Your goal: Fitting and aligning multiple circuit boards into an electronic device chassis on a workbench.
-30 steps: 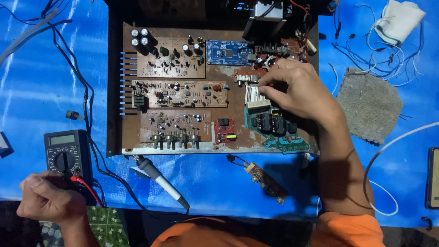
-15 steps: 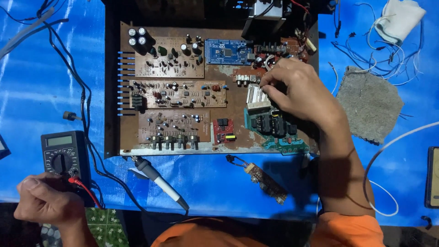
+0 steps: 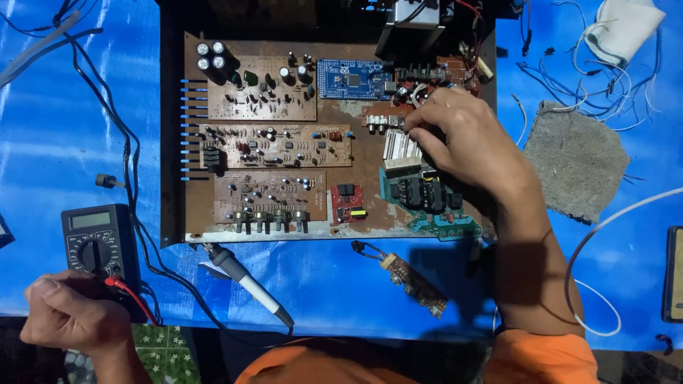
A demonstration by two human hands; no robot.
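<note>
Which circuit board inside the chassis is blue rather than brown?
The small blue board at the top centre, left of the right hand; the three long boards to its left and below are brown.

- A multimeter (image 3: 96,242) lies at the near left on the blue cover; its small rectangular screen (image 3: 90,220), pale grey-green, sits at the far end of its black body, above the round dial.
- A dark, flat, rectangular device (image 3: 674,274) is cut off by the right edge; whether it is a screen cannot be told.
- No packages or signs show.
</note>
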